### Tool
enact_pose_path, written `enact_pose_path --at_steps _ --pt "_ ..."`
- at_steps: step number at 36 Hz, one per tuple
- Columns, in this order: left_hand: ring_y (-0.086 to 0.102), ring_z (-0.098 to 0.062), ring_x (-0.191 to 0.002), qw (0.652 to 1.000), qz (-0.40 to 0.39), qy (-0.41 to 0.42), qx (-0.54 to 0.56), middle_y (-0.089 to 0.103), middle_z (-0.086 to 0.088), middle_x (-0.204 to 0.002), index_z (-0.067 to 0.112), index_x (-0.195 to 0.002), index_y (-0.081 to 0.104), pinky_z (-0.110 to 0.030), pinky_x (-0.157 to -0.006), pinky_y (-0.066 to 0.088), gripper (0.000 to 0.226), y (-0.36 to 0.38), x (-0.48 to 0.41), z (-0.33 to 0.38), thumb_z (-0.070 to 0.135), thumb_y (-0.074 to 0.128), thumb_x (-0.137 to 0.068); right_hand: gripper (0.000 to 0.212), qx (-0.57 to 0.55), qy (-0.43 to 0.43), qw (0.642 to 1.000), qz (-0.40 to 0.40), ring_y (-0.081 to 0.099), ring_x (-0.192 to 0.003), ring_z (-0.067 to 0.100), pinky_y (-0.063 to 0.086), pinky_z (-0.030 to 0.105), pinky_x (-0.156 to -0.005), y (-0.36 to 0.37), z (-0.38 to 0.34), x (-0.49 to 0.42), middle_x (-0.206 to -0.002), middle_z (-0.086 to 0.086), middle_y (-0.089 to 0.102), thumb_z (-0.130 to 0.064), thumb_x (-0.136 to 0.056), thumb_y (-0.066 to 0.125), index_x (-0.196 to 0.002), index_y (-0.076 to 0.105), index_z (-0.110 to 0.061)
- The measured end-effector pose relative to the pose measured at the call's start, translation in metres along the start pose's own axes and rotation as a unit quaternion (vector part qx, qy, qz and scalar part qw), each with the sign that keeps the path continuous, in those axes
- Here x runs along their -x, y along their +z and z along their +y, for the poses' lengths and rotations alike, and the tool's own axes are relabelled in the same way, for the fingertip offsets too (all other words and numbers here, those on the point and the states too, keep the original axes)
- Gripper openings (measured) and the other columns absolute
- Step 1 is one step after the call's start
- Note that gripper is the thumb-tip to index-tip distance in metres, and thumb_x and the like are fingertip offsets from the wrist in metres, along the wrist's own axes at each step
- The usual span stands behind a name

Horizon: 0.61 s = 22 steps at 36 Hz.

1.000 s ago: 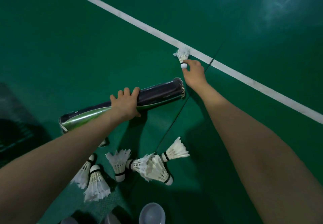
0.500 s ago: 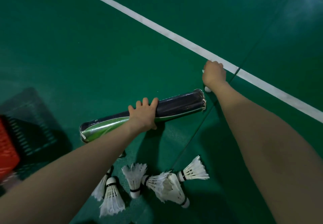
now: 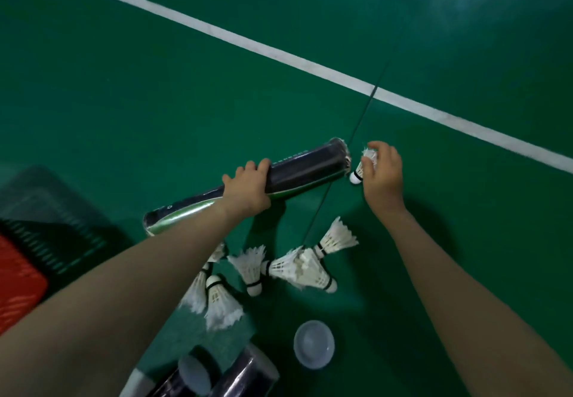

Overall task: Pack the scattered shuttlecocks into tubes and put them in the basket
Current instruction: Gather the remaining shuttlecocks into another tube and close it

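While I log this scene from my remote station, the entries run as follows.

Item one: tube (image 3: 310, 170), dark with a green stripe, lying across the centre of view. Its open mouth points toward 2 o'clock and its other end toward 8 o'clock.

Item two: left hand (image 3: 248, 190), fingers curled over the tube near mid-length, gripping it.

Item three: right hand (image 3: 383, 176), at 3 o'clock of the tube mouth, pinching a shuttlecock (image 3: 361, 168) by its feathers. The white cork points toward 7 o'clock, just beside the mouth; I cannot tell whether they touch.

Item four: loose shuttlecocks (image 3: 285, 268), a white cluster on the floor at 6 o'clock of the tube, several overlapping, some partly hidden under the left forearm.

Item five: lid (image 3: 314, 344), round and translucent, at 5 o'clock of the cluster, apart from it.

Item six: two further tubes (image 3: 245, 378), dark, at the bottom edge.

Item seven: basket (image 3: 46, 210), dark and slotted, at 9 o'clock, with a red surface (image 3: 18, 278) at the left edge.

Item eight: green court floor (image 3: 124, 86), with a white line (image 3: 279, 52) crossing from 11 to 3 o'clock.
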<state>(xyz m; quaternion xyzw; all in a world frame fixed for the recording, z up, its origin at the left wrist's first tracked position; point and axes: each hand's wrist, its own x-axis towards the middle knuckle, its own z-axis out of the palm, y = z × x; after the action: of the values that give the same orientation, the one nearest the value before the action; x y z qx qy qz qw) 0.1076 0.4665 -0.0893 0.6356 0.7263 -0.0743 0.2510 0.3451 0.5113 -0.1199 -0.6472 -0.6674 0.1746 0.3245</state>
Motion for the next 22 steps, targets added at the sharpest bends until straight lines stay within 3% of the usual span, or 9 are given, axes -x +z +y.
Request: enact_pose_path --at_steps 6,10,13,17,22 --pt "0.042 -0.033 -0.113 0.994 0.060 0.063 -0.061 0.040 -0.011 -0.124 0.022 -0.138 0.021 -0.049 -0.096 0.036 0.088 -0.017 0.080 0.000 0.035 0.074 -0.068 0.023 -0.017 -0.001 0.997 0.077 0.049 -0.098 0.031 0.029 0.019 -0.079 -0.034 -0.038 0.055 -0.104 0.017 0.056 -0.001 -0.090 0.051 -0.112 0.057 0.002" --pt "0.047 -0.031 -0.104 0.991 0.076 0.085 -0.077 0.040 -0.009 -0.118 0.023 -0.137 0.019 -0.045 -0.091 0.040 0.089 -0.028 0.131 -0.010 0.036 0.074 -0.068 0.023 -0.046 0.005 0.993 0.105 0.049 -0.099 0.026 0.035 0.023 -0.082 -0.050 -0.068 0.089 -0.106 0.014 0.055 -0.003 -0.091 0.050 -0.113 0.057 -0.001" --pt "0.048 -0.029 -0.099 0.991 0.064 0.095 -0.070 0.038 -0.008 -0.114 0.026 -0.139 0.016 -0.043 -0.088 0.044 0.093 -0.031 0.161 -0.021 0.035 0.075 -0.068 0.022 -0.116 0.063 0.984 0.116 0.052 -0.098 0.021 0.042 0.030 -0.086 -0.064 -0.086 0.111 -0.108 0.006 0.055 -0.007 -0.091 0.053 -0.113 0.058 -0.005" --pt "0.048 -0.026 -0.097 0.993 0.028 0.101 -0.055 0.037 -0.006 -0.111 0.028 -0.137 0.018 -0.041 -0.085 0.047 0.091 -0.028 0.188 -0.035 0.034 0.075 -0.067 0.020 -0.181 0.148 0.960 0.158 0.053 -0.096 0.016 0.039 0.022 -0.081 -0.081 -0.099 0.134 -0.106 0.003 0.056 -0.011 -0.091 0.055 -0.111 0.058 -0.009" --pt "0.046 -0.025 -0.098 0.996 -0.006 0.088 -0.005 0.033 -0.004 -0.114 0.022 -0.131 0.029 -0.044 -0.087 0.047 0.081 -0.018 0.199 -0.044 0.022 0.075 -0.063 0.017 -0.149 0.137 0.950 0.238 0.056 -0.093 0.018 0.044 0.029 -0.084 -0.097 -0.107 0.160 -0.105 0.004 0.057 -0.012 -0.090 0.054 -0.106 0.058 -0.009"
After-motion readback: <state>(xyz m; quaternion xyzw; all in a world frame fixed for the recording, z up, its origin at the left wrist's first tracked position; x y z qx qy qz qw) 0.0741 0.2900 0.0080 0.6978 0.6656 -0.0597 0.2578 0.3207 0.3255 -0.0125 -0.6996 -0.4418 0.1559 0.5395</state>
